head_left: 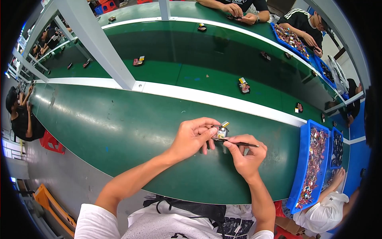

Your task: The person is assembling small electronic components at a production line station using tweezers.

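Over the green table, my left hand (195,137) is closed around a small black-rimmed device case (219,134). Electronic parts show inside it, and a yellow tab (225,124) sticks up at its upper right corner. My left fingers cover part of the case. Black tweezers (242,143) are pinched between the thumb and fingers of my right hand (247,155). Their tip points left and reaches the lower edge of the case, though I cannot tell exactly what it touches.
On the right stands a blue bin (298,179) full of small multicoloured parts. Beyond a white rail (179,93), similar small devices (244,85) lie spaced along a green conveyor belt (167,71). A grey post (95,44) rises at left. Other people work across the belt and at both sides.
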Demonstrator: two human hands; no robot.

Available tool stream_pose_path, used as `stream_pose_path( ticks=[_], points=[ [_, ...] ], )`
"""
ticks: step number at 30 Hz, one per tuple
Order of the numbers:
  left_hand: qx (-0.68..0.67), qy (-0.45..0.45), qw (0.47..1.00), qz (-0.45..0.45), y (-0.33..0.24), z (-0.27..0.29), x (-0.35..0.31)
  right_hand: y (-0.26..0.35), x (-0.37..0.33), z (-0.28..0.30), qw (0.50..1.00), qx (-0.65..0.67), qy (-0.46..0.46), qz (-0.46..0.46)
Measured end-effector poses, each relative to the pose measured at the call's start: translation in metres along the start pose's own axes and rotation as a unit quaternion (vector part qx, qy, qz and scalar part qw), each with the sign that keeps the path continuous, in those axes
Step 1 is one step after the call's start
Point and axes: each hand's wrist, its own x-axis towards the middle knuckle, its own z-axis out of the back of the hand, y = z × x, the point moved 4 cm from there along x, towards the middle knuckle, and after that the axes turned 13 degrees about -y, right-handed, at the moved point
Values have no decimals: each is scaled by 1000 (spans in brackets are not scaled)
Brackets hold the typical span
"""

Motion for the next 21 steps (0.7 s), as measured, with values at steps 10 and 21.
stream_pose_path(
  ticks=[10,21],
  points=[
    [55,-15,998,15,0,-1,-1,12,-1,-7,991,-7,39,125],
    [54,-39,997,24,3,-3,8,13,0,-7,992,-30,34,117]
  ],
)
